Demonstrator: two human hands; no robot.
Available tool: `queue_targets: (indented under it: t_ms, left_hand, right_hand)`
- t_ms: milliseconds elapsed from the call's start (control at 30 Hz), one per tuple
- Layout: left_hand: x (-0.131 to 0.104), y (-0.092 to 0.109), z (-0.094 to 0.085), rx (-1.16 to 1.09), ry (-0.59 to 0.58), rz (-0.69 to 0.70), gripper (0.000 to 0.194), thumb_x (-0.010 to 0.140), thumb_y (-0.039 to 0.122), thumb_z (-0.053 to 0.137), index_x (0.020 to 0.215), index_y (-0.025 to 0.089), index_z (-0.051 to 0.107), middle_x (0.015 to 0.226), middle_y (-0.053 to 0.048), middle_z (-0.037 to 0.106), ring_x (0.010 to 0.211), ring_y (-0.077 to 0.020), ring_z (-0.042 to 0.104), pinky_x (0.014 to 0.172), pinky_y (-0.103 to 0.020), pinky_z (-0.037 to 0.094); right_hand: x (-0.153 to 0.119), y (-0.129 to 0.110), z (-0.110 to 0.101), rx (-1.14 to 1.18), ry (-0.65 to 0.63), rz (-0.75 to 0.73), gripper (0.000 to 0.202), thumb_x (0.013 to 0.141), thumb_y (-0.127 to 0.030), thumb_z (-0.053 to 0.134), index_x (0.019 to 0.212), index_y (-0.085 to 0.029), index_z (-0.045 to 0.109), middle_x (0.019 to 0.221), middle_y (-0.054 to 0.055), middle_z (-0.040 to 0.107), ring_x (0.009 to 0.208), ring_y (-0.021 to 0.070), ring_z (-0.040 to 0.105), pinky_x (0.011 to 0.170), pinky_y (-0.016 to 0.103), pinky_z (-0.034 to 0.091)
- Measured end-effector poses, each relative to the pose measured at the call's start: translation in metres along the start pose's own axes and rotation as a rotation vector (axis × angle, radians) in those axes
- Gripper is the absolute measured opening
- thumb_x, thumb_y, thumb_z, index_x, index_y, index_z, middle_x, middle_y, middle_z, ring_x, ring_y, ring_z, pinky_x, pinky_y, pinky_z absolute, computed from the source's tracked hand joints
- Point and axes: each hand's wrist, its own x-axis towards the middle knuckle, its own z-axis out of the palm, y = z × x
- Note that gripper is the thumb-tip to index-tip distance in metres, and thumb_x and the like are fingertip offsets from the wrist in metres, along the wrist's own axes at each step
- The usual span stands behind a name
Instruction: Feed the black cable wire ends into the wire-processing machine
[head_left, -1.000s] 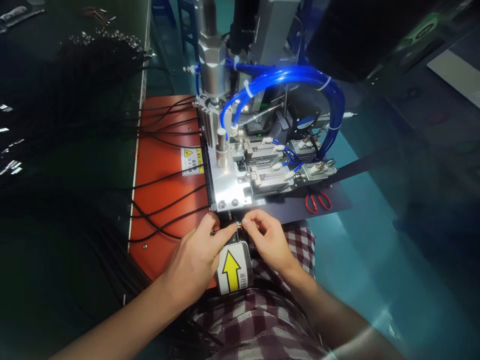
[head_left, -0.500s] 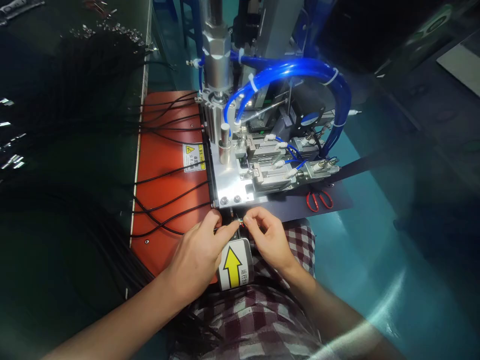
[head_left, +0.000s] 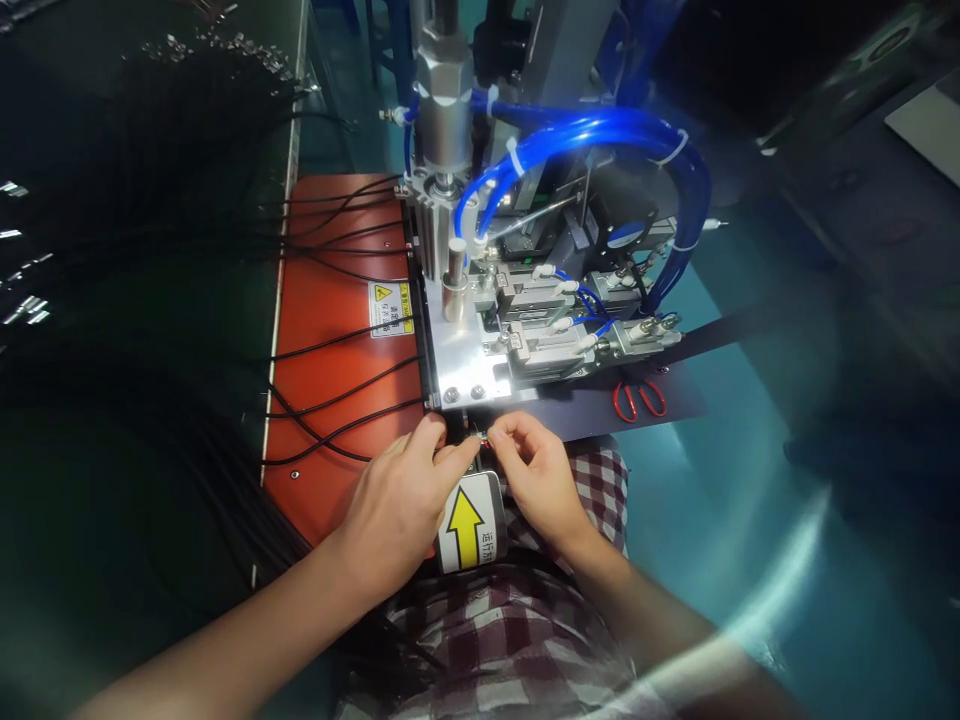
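My left hand (head_left: 397,492) is closed, with its fingertips at the front edge of the machine. Facing it, my right hand (head_left: 541,478) makes a pinch with thumb and forefinger. Between the two sets of fingertips show thin coloured wires (head_left: 484,438), red and green among them, at a cable's end. My fingers cover most of that cable. Just above the hands is the machine's metal plate (head_left: 457,370). Below them sits a white label with a yellow arrow (head_left: 466,525) on a rounded guide piece.
Black cables (head_left: 337,385) run across the orange board (head_left: 322,330) from the machine's left side. More black cables (head_left: 187,120) are heaped at left. Blue air hoses (head_left: 600,130) loop above the cylinders (head_left: 547,345). Red-handled scissors (head_left: 637,400) lie at right.
The view has shifted slightly, so the machine sits a little higher and further right. Both hands keep nearly the same pose at the wires.
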Motion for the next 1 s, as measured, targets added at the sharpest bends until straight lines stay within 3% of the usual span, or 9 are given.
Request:
queue_targets:
  t_ms: [200,367,667,867,1000]
  left_hand:
    - [-0.001,0.001,0.001,0.054,-0.008,0.006,0.033,0.082,0.012,0.054,0.113,0.020,0.060,0.086,-0.008,0.052,0.068,-0.0210,0.056,0.055,-0.032,0.049]
    - [-0.001,0.001,0.003,0.033,0.013,0.004,0.037,0.080,0.011,0.055,0.116,0.020,0.059,0.088,-0.008,0.052,0.069,-0.0222,0.057,0.057,-0.034,0.050]
    - [-0.003,-0.004,0.005,-0.190,0.054,-0.001,0.038,0.080,0.006,0.052,0.115,0.019,0.060,0.090,-0.007,0.052,0.076,-0.0217,0.057,0.062,-0.032,0.052]
    - [-0.004,-0.006,0.006,-0.270,0.090,-0.007,0.035,0.084,0.008,0.048,0.114,0.019,0.060,0.090,-0.006,0.050,0.077,-0.0211,0.056,0.061,-0.032,0.051]
    - [-0.003,-0.006,0.007,-0.284,0.078,-0.019,0.032,0.085,0.010,0.046,0.112,0.020,0.061,0.090,-0.006,0.050,0.077,-0.0208,0.056,0.061,-0.032,0.051]
  right_hand:
    - [-0.003,-0.001,0.003,-0.092,0.065,-0.040,0.014,0.086,-0.024,0.049,0.074,-0.018,0.051,0.068,-0.001,0.051,0.060,0.0133,0.048,0.057,0.025,0.039]
    - [0.001,-0.007,0.002,0.051,-0.024,0.184,0.019,0.084,-0.031,0.051,0.070,-0.019,0.049,0.057,-0.005,0.044,0.049,0.0112,0.040,0.047,0.024,0.032]
    - [0.001,0.008,-0.009,0.314,-0.056,0.280,0.023,0.082,-0.038,0.055,0.073,-0.017,0.053,0.049,-0.006,0.044,0.046,0.0103,0.038,0.048,0.023,0.030]
    - [-0.008,-0.002,-0.005,0.142,-0.042,0.209,0.021,0.077,-0.036,0.061,0.072,-0.015,0.058,0.064,-0.001,0.052,0.053,0.0112,0.043,0.049,0.023,0.034]
    - [-0.011,-0.008,0.000,0.023,-0.013,0.171,0.020,0.078,-0.032,0.058,0.067,-0.015,0.058,0.061,0.000,0.052,0.054,0.0118,0.043,0.048,0.023,0.034]
